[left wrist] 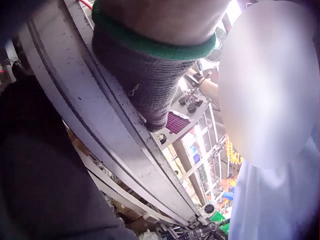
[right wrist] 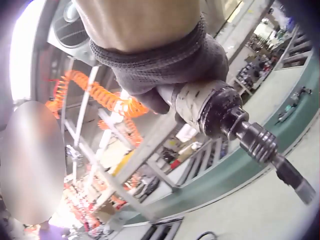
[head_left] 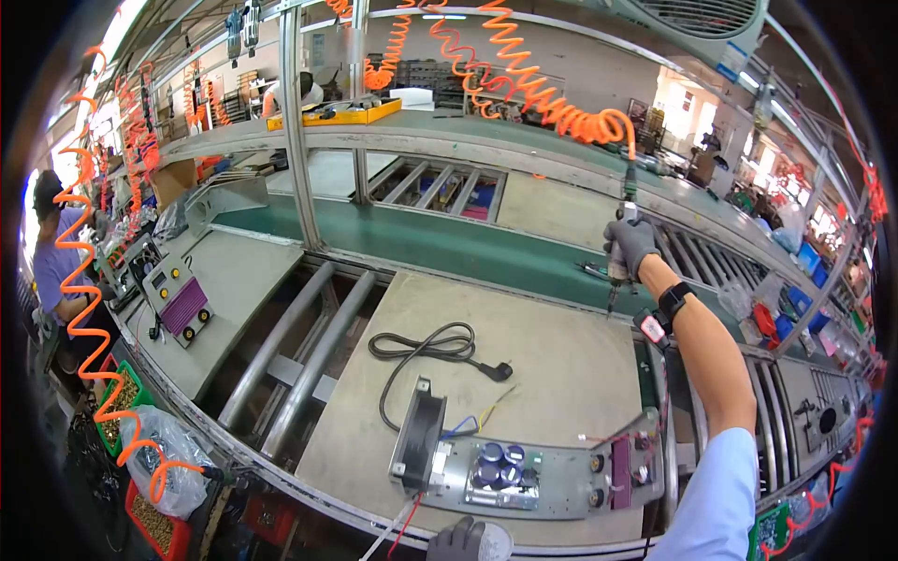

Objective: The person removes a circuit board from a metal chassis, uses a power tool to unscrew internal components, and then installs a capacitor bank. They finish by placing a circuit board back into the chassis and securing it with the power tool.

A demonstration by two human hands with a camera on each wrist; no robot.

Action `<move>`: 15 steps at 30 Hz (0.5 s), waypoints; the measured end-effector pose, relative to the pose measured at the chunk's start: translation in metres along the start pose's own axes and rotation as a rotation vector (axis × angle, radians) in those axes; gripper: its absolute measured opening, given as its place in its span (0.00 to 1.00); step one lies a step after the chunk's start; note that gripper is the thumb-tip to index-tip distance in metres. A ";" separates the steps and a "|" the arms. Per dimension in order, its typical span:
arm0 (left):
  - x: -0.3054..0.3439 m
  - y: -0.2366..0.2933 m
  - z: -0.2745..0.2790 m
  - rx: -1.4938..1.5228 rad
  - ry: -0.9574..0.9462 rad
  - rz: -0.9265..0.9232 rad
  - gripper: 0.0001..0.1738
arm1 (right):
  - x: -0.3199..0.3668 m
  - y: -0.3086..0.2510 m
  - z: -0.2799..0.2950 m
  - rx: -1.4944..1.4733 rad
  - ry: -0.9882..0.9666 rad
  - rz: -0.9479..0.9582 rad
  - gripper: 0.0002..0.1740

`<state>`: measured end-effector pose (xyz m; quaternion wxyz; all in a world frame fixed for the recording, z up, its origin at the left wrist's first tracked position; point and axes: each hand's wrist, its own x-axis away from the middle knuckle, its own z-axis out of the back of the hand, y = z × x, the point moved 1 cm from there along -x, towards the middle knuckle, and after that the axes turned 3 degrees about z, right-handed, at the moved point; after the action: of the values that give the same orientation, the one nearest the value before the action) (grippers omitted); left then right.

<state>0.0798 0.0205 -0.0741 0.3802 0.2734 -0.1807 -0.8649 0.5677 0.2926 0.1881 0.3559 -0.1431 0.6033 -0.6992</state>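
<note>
Fingers (right wrist: 145,97) of right hand (head_left: 631,245) wrapped tight round screwdriver (right wrist: 220,112), raised well above counter (head_left: 543,346). Probably stiff, rather heavy metal (hose (head_left: 524,89) pulling upward); best gripped at barrel. Left hand (head_left: 458,540) at counter edge, grip impossible to tell.

1. My right hand (head_left: 631,245) wears a grey knit glove, and the band (head_left: 673,299) on that wrist is black.
2. The screwdriver (right wrist: 220,112) I grip is shiny silver with a darker tip.
3. The curly hose (head_left: 524,89) above it is bright orange.
4. My left hand (left wrist: 150,75) wears a grey glove too, with a green edge at the cuff.
5. My sleeve (head_left: 720,496) is light blue.
6. The belt (head_left: 449,248) is dark green, and the board (head_left: 552,365) is pale tan.
7. The cord (head_left: 430,346) is black.
8. The metal box (head_left: 561,477) is grey, with blue round caps (head_left: 500,460) and a purple end.
9. The tray (head_left: 341,114) far off is yellow.
</note>
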 end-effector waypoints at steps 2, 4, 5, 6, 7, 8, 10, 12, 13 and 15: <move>-0.005 -0.001 0.000 -0.019 -0.034 0.013 0.56 | -0.042 0.021 -0.012 -0.037 0.061 0.045 0.12; -0.009 -0.002 -0.002 -0.040 -0.044 0.013 0.56 | -0.075 0.036 -0.021 -0.045 0.068 0.026 0.12; -0.011 -0.002 -0.004 -0.049 -0.048 0.011 0.56 | -0.090 0.042 -0.028 -0.070 0.056 0.029 0.12; -0.013 -0.004 -0.007 -0.043 -0.044 0.009 0.56 | -0.101 0.050 -0.031 -0.054 0.076 0.031 0.12; -0.015 -0.004 -0.009 -0.038 -0.039 0.008 0.56 | -0.108 0.055 -0.034 -0.038 0.094 0.033 0.12; -0.015 -0.004 -0.010 -0.034 -0.037 0.009 0.57 | -0.113 0.062 -0.039 -0.023 0.110 0.032 0.12; -0.016 -0.003 -0.008 -0.028 -0.035 0.005 0.56 | -0.133 0.090 -0.044 -0.040 0.178 0.135 0.12; -0.017 -0.003 -0.007 -0.029 -0.019 0.014 0.56 | -0.131 0.104 -0.042 0.064 0.105 0.122 0.14; -0.013 -0.006 -0.012 -0.005 -0.008 0.010 0.56 | -0.147 0.115 -0.038 0.398 0.124 0.183 0.07; -0.008 -0.007 -0.010 0.000 -0.101 0.052 0.58 | -0.193 0.161 -0.019 0.516 -0.032 0.135 0.20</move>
<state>0.0866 0.0302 -0.0833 0.3928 0.2247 -0.2068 -0.8674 0.7443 0.4337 0.0759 0.4360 -0.0180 0.4077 -0.8021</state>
